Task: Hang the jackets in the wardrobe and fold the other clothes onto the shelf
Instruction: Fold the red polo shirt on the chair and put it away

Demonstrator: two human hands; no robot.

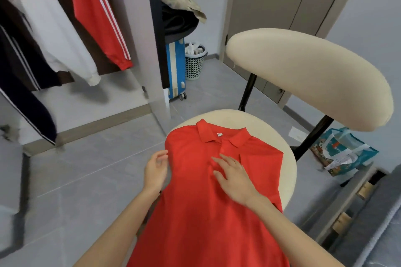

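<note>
Cloth fills the lower middle of the frame: a red polo shirt (195, 223) lies front up on the cream chair seat (290, 169), collar toward the chair back, hem trailing off the near edge toward the bottom. The right hand (234, 178) rests flat on the chest below the collar, fingers straight and spread, its grip wide and holding nothing. The left hand (155, 170) is at the shirt's left edge, fingers loosely bent against the cloth; whether its grip pinches the edge cannot be told. Jackets (95, 17) hang in the wardrobe (136, 28) at upper left.
</note>
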